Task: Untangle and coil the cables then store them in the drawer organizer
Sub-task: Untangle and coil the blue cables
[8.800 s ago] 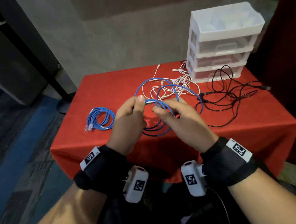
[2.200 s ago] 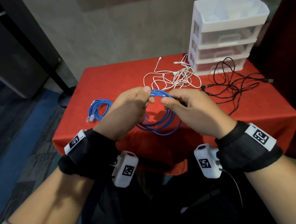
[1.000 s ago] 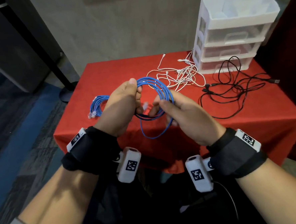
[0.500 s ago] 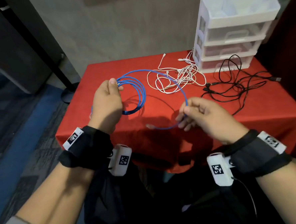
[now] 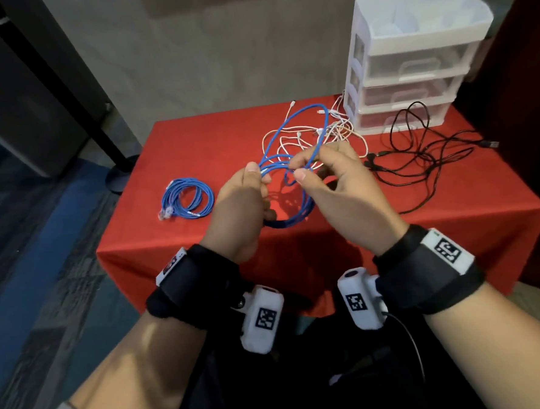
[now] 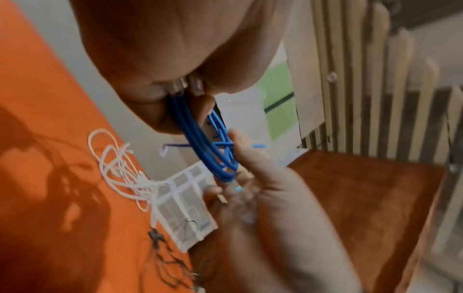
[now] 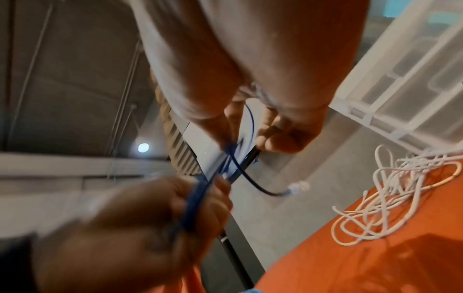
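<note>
I hold a blue cable (image 5: 297,202) above the front of the red table (image 5: 452,212). My left hand (image 5: 246,193) grips its bundled loops (image 6: 208,154) between thumb and curled fingers. My right hand (image 5: 311,170) pinches a strand (image 7: 251,126) of the same cable, and a loose loop (image 5: 289,130) arcs up over the white cables. The free end with its clear plug (image 7: 298,187) dangles below my right hand. A second blue cable (image 5: 186,198) lies coiled at the table's left. The white drawer organizer (image 5: 411,56) stands at the back right, drawers closed.
A tangle of white cables (image 5: 315,135) lies mid-table in front of the organizer. Loose black cables (image 5: 424,160) sprawl across the right side. A dark stand pole (image 5: 65,87) rises left of the table, over blue-grey carpet.
My hands, spread apart half a second ago, have come back together at the table's front. The long strand my right hand pulled out now loops up over the white cables.
</note>
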A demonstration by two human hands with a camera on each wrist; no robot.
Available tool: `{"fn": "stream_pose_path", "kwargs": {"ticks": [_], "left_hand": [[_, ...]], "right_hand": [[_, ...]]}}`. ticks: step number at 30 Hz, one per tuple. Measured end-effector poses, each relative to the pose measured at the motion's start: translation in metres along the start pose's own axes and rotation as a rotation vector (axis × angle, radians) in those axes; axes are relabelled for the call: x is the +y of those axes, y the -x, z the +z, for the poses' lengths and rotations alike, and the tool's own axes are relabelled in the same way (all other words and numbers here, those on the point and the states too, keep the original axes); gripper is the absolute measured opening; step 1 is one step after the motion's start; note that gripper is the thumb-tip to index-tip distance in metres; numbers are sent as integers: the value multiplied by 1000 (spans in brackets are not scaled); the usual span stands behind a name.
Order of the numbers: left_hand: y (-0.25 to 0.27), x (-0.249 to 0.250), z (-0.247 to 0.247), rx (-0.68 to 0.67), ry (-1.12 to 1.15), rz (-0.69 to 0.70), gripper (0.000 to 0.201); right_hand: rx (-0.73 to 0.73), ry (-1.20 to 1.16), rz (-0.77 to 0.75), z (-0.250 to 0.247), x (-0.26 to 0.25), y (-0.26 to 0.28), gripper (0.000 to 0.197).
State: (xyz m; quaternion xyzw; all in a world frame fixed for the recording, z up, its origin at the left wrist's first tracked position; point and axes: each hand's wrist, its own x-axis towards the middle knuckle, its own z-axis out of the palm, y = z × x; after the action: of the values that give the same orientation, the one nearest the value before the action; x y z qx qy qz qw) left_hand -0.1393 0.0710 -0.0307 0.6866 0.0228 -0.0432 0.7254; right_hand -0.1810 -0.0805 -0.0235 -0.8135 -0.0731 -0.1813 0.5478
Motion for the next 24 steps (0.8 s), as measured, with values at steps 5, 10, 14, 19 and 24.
{"fn": "stream_pose_path", "kwargs": {"ticks": [5, 10, 14, 19, 24], "left_hand": [[12, 15, 3, -151, 251, -142, 35], [-2, 18, -23, -86, 330, -130, 36], [-28, 25, -76, 159, 279, -54, 36], [-28, 7, -82, 270, 6, 78, 37], [-27, -10, -56, 354, -66, 172, 37]], "right_hand": [[-139, -408, 87, 9, -2, 7, 36], [-418, -113, 100, -11, 9, 6, 29], [-333, -288, 246, -45, 41, 21, 40], [-152, -610, 436, -45, 47, 27, 27], [-2, -1001, 519, -21, 23, 18, 15]]}}
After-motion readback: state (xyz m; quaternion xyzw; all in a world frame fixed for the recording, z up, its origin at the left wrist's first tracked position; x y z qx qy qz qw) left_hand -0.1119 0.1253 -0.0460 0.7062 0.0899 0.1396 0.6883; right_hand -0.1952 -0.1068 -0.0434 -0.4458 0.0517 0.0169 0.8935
